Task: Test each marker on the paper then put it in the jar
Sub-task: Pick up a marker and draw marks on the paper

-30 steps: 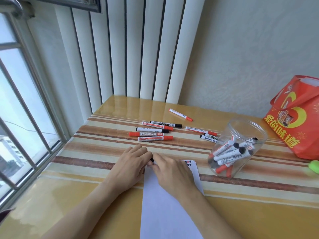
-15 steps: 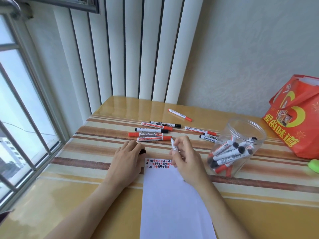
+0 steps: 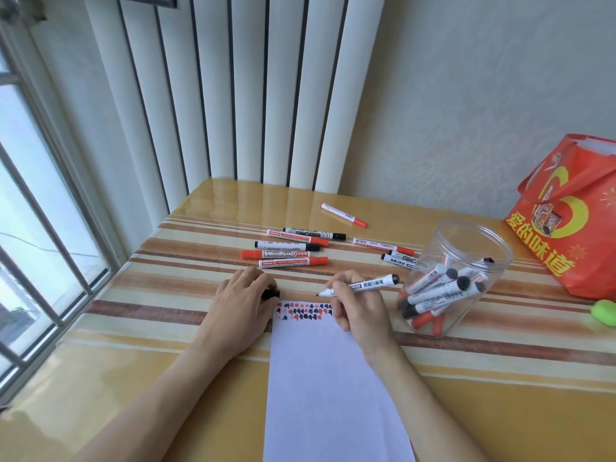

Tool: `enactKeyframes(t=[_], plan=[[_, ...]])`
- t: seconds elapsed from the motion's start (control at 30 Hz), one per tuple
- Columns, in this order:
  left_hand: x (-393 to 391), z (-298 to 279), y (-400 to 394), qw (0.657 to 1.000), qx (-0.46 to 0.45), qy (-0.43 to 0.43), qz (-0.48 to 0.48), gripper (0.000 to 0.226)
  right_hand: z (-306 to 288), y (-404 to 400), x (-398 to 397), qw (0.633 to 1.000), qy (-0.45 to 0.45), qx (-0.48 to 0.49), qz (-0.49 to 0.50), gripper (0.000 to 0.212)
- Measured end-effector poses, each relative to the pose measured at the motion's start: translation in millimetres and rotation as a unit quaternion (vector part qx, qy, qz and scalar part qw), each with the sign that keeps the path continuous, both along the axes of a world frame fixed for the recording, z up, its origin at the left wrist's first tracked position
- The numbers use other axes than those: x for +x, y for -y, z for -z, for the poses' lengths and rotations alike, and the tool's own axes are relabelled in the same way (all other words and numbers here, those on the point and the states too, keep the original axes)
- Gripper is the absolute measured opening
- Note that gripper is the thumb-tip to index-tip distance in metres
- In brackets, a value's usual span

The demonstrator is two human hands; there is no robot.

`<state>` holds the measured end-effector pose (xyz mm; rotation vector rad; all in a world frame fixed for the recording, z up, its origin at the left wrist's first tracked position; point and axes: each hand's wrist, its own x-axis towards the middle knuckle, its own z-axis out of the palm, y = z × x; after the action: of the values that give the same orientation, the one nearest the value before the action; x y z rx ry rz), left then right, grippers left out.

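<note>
A white sheet of paper [image 3: 320,378] lies on the table in front of me, with rows of red and black marks along its top edge. My right hand [image 3: 358,303] grips an uncapped black marker [image 3: 370,283] just above the marks, tip pointing left. My left hand [image 3: 241,301] rests at the paper's top left corner and holds the black cap [image 3: 270,293]. A clear plastic jar [image 3: 461,261] stands to the right, open, with several markers inside. Several more red and black markers [image 3: 286,254] lie on the table behind the paper.
A red gift bag [image 3: 573,215] stands at the far right by the wall, with a small green object [image 3: 604,311] in front of it. A barred window runs along the left table edge. Vertical blinds hang behind the table.
My hands pulled apart, taking the cap off the marker. The right hand turned the marker from upright to level with its tip over the paper's top edge; the left hand kept the cap.
</note>
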<state>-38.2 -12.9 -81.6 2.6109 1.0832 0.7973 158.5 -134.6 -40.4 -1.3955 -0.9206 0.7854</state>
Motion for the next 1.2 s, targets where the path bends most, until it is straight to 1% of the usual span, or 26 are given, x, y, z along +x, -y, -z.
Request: enactKeyframes(t=[0.07,0.27,0.4,0.67,0.87,1.07,1.2], plan=[[0.1,-1.0,0.7,1.0,-0.002,0.003,-0.002,0.014,1.6,1.4,-1.5,1.0,0.006,-0.011,0.01,0.007],[-0.7,0.5,-0.2,1.0,0.001,0.007,-0.004,0.014,2.1,3.1,-3.1,0.993,0.08,-0.058,0.067,0.024],[-0.4,1.5,-0.4,1.0,0.0,0.008,-0.008,0.015,4.0,3.2,-3.5,0.983,0.097,-0.103,0.118,0.022],[-0.8,1.2,-0.9,1.0,0.0,0.009,-0.007,0.016,3.5,1.4,-6.3,0.983,0.081,-0.118,0.116,0.027],[-0.5,0.9,0.1,1.0,0.005,0.015,-0.006,0.014,1.4,3.4,-6.4,0.982,0.095,-0.127,0.101,0.028],[-1.1,-0.1,0.6,1.0,0.002,0.014,-0.006,0.019,1.0,3.3,-6.2,0.98,0.099,-0.126,0.117,0.028],[-0.8,-0.3,0.7,1.0,-0.001,0.015,-0.006,0.019,0.2,4.1,-6.4,0.981,0.106,-0.13,0.094,0.027]])
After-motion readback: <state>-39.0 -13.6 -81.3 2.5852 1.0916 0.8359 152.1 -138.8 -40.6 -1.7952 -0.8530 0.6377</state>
